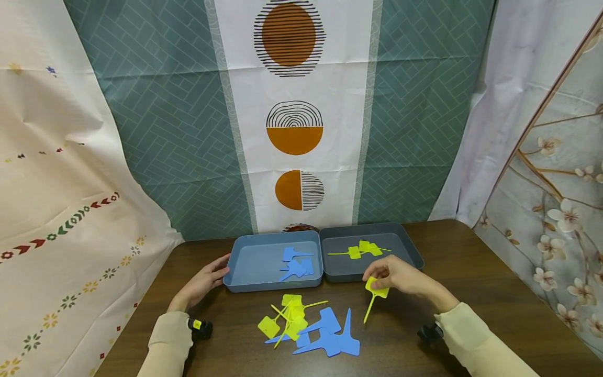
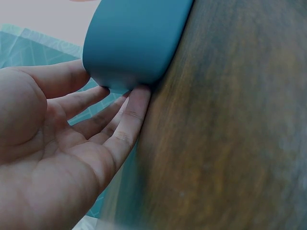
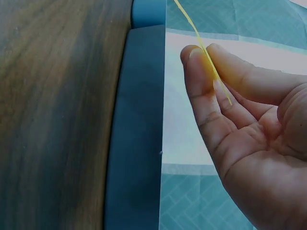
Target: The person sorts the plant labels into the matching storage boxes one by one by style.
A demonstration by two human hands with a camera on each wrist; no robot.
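My right hand [image 1: 390, 273] pinches a yellow T-shaped plant label [image 1: 370, 302] by its flat head between thumb and fingers, just in front of the dark grey tray. Seen edge-on in the right wrist view, that label [image 3: 205, 52] shows as a thin strip. Fairly straight fingers of my left hand [image 1: 203, 281] touch the left end of the blue-grey tray [image 1: 254, 262]; its outer wall [image 2: 132, 43] fills the top of the left wrist view. Below the trays lie a pile of yellow labels [image 1: 293, 314] and an overlapping pile of blue labels [image 1: 330, 340].
Both trays stand side by side at the back of the brown wooden table [image 1: 235, 340]. A few blue labels [image 1: 296, 268] lie in the blue-grey one, several yellow labels [image 1: 365, 248] in the dark grey tray [image 1: 336, 268]. A patterned curtain [image 1: 405, 157] hangs right behind.
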